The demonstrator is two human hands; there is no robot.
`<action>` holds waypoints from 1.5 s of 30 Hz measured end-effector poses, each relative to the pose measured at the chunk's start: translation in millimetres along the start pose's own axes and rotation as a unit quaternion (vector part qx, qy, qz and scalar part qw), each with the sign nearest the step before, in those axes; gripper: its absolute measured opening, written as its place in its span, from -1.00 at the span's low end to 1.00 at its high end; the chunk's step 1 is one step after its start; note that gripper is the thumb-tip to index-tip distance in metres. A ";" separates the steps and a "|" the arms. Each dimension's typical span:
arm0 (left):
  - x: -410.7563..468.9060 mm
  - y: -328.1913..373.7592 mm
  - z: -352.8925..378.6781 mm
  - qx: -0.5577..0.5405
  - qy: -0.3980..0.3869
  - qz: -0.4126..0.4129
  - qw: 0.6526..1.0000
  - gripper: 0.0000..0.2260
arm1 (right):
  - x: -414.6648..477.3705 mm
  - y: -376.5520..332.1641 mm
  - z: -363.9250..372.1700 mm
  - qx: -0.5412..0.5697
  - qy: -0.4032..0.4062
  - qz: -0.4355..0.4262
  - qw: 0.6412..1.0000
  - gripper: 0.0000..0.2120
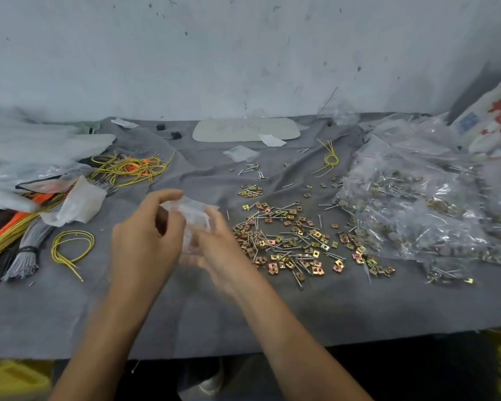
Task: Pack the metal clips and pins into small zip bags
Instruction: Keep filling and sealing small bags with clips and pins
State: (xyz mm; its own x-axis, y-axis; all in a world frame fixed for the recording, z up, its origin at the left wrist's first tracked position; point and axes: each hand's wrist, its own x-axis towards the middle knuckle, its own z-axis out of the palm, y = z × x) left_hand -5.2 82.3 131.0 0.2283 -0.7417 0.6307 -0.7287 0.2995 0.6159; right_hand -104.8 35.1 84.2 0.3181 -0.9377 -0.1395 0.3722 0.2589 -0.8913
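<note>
Holding 1 clear zip bag (193,213) — w/ left hand (145,241) & right hand (223,253).

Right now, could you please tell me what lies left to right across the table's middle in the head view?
Grey wire bundle, yellow wire loop, left hand, clear zip bag, right hand, loose clips and pins, filled bags.

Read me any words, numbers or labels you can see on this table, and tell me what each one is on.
Pale board at the back: faint red handwriting, too blurred to read.
White sack at the right edge: red and blue print, too blurred to read.
Held zip bag: no print visible.
Nothing else shows text.
</note>
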 end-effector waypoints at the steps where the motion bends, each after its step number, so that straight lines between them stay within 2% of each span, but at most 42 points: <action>1: 2.5 2.0 -2.2 0.008 0.011 0.020 1.000 -0.81 | 8.4 -1.9 8.2 0.032 -0.017 0.002 0.999 -0.50; 4: 0.5 0.4 -1.9 0.046 0.022 0.063 0.997 -0.78 | 27.2 -1.4 19.8 0.122 -0.058 -0.003 0.991 -0.56; 5: -1.7 -4.2 1.2 0.062 0.013 0.060 0.996 -0.78 | 29.2 -0.9 18.9 0.107 -0.054 -0.002 0.993 -0.59; 7: -8.0 -20.3 12.1 0.089 -0.027 0.030 0.995 -0.79 | 27.5 2.2 10.8 -0.016 -0.020 -0.006 1.000 -0.62; 9: -15.3 -38.1 26.1 0.102 -0.078 -0.006 0.992 -0.76 | 22.4 9.0 -8.6 -0.155 0.006 -0.023 0.988 -0.59; 11: -23.4 -51.5 40.6 0.092 -0.106 -0.029 0.990 -0.74 | 11.0 5.2 -36.8 -0.243 0.029 -0.037 0.969 -0.56; 13: -30.3 -59.7 54.9 0.075 -0.120 -0.034 0.989 -0.76 | -3.1 -10.0 -68.4 -0.374 0.073 -0.073 0.922 -0.65; 15: -34.0 -62.2 68.1 0.062 -0.128 -0.030 0.989 -0.79 | -14.0 -27.9 -98.6 -0.527 0.123 -0.101 0.835 -0.87; 17: -34.3 -62.7 78.2 0.047 -0.137 -0.027 0.989 -0.80 | -21.7 -41.3 -117.3 -0.646 0.128 -0.078 0.749 -0.88; 18: -33.6 -63.0 82.3 0.041 -0.142 -0.029 0.989 -0.79 | -23.4 -44.7 -122.4 -0.678 0.109 -0.051 0.725 -0.88; 20: -33.0 -65.3 88.1 0.032 -0.148 -0.037 0.988 -0.79 | -25.3 -46.7 -124.2 -0.707 0.069 -0.009 0.703 -0.90; 22: -34.2 -69.1 90.2 0.018 -0.140 -0.052 0.989 -0.80 | -25.4 -45.0 -123.0 -0.726 0.057 -0.012 0.685 -0.86; 27: -36.7 -74.6 89.5 -0.027 -0.125 -0.101 0.987 -0.77 | -32.2 -32.5 -125.0 -0.714 0.061 -0.080 0.693 -0.93; 31: -37.3 -76.5 89.9 -0.038 -0.124 -0.105 0.986 -0.78 | -33.2 -27.7 -122.0 -0.725 0.031 -0.079 0.684 -0.90; 34: -35.0 -78.9 90.1 -0.074 -0.111 -0.141 0.981 -0.79 | -30.7 -25.4 -117.5 -0.739 0.018 -0.082 0.668 -0.90; 42: -36.9 -81.1 91.9 -0.088 -0.100 -0.142 0.981 -0.81 | -33.4 -19.9 -118.8 -0.718 0.021 -0.068 0.692 -0.89; 45: -36.5 -80.0 92.3 -0.086 -0.101 -0.144 0.981 -0.82 | -32.8 -20.1 -119.8 -0.694 0.053 -0.088 0.713 -0.90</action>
State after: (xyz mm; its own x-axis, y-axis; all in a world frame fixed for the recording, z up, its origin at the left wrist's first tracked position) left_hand -14.9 30.0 15.2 0.2642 -0.9086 0.3235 -0.5291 0.1439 0.8363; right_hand -227.1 32.9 55.0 0.2779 -0.9587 0.0611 -0.8463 -0.2744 -0.4566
